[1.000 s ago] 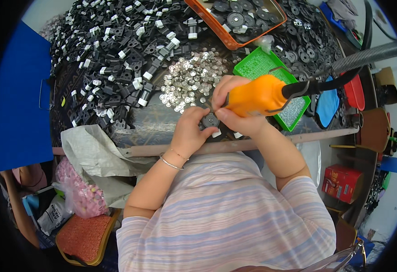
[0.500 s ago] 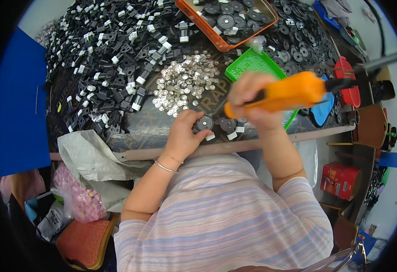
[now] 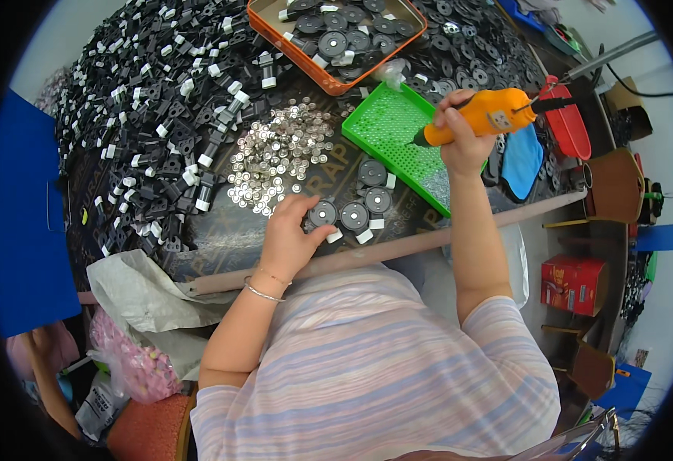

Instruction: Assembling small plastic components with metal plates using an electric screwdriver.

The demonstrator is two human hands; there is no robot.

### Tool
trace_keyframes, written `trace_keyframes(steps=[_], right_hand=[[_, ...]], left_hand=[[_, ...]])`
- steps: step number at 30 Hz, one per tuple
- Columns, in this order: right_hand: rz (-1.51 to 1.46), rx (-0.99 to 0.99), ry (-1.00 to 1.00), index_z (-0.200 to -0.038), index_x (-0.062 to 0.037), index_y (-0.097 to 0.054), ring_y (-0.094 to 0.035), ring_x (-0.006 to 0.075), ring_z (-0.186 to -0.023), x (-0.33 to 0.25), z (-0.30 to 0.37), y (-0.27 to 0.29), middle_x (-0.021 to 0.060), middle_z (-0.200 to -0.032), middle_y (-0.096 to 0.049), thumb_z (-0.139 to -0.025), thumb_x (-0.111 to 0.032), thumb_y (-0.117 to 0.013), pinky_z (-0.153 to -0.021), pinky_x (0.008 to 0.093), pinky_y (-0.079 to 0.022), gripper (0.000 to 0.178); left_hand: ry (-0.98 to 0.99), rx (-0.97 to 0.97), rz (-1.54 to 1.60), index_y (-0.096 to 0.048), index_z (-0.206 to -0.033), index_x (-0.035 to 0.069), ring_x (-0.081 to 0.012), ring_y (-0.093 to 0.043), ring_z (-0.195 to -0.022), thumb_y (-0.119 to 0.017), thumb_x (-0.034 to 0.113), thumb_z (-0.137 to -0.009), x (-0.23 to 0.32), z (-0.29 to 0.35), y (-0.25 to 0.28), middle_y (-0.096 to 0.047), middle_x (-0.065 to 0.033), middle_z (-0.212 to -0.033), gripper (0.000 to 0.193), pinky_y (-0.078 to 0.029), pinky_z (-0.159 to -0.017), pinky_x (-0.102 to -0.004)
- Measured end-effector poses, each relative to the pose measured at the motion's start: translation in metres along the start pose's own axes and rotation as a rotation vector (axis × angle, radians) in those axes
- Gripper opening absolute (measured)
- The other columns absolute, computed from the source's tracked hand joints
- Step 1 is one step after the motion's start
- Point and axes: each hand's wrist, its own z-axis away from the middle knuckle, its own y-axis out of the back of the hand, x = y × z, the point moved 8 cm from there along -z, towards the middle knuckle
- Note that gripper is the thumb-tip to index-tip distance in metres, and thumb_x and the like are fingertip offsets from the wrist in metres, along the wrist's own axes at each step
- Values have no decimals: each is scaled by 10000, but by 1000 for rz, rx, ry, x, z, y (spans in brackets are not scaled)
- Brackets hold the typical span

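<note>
My left hand [image 3: 292,234] rests at the table's near side, thumb and fingers closed around a black round wheel piece with a white tab [image 3: 322,213]. Beside it lie several similar wheel pieces, among them a black wheel [image 3: 354,217] touching or nearly touching the held one. My right hand [image 3: 465,146] grips an orange electric screwdriver [image 3: 498,114], tilted with its tip over a green perforated tray [image 3: 378,104]. Tiny screws [image 3: 435,184] are gathered in that tray's near right corner. Whether a screw sits on the tip is too small to tell.
Silvery round metal parts [image 3: 279,154] lie heaped left of the tray. A large pile of black-and-white parts [image 3: 159,100] covers the left. An orange-rimmed box [image 3: 336,88] of wheels stands farther back. Right are a blue piece [image 3: 522,161] and red basket [image 3: 567,127].
My right hand has carried the screwdriver away from the wheel pieces to above the green tray. My left hand keeps hold of a wheel piece. The whole view has shifted slightly.
</note>
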Motion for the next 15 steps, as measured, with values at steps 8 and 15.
trace_keyframes(steps=[8, 15], right_hand=[[76, -14, -28, -924, -7, -527, -559, 160, -634, 8, -2, 1, 104, -836, -577, -750, 16, -637, -603, 271, -457, 207], [49, -30, -34, -919, -11, -526, -559, 161, -636, 10, -2, -1, 102, -843, -574, -754, 14, -637, -598, 272, -453, 200]], left_hand=[[1, 4, 0, -620, -1002, -32, -302, -570, -837, -817, 147, -605, 2, 0, 0, -589, -133, -934, 478, -474, -736, -355], [13, -11, 2, -620, -1006, -31, -310, -574, -860, -816, 158, -609, 1, 0, -1, -593, -133, -944, 482, -479, -761, -357]])
